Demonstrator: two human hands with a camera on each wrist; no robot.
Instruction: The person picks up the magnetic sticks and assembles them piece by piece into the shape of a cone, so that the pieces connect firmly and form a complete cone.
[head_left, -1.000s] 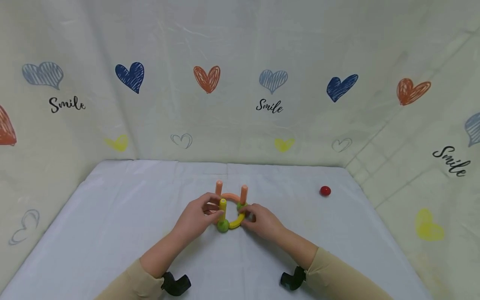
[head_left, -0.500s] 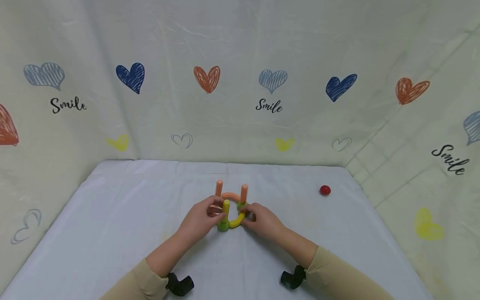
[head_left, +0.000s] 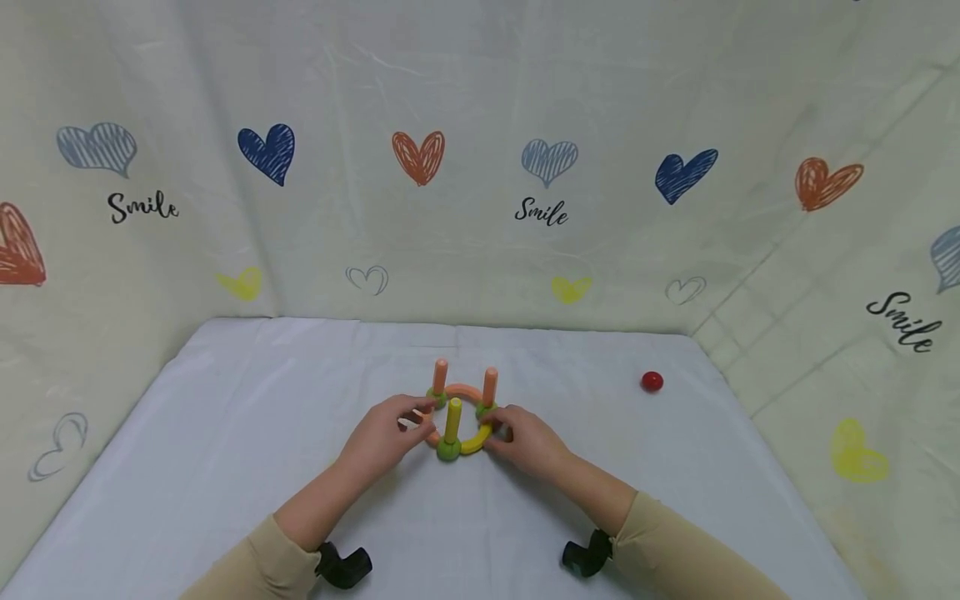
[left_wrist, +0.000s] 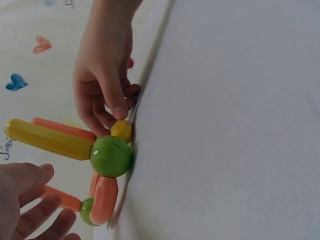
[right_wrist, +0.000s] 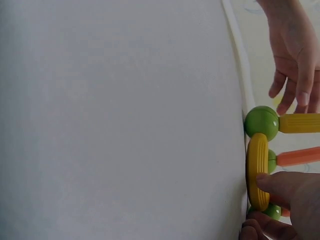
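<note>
A ring of curved sticks joined by green balls lies flat on the white-covered table. Upright on its near green ball (head_left: 448, 451) stands a yellow rod (head_left: 453, 420). Two orange rods, one at left (head_left: 440, 377) and one at right (head_left: 490, 387), rise from the rear balls. My right hand (head_left: 528, 442) pinches the yellow curved stick (right_wrist: 257, 170) between thumb and fingers at the ring's right side. My left hand (head_left: 382, 431) is beside the ring's left side, fingers apart and loosely bent, holding nothing; the orange curved stick (left_wrist: 104, 201) is close to it.
A red ball (head_left: 652, 382) lies toward the back right of the table. Cloth printed with hearts hangs behind and at both sides. A black device (head_left: 345, 566) is worn at the left wrist, another black device (head_left: 587, 554) at the right.
My left hand has let go of the yellow rod and drawn off to the left. The rod stays standing on its ball. My right hand keeps its grip on the yellow curved stick.
</note>
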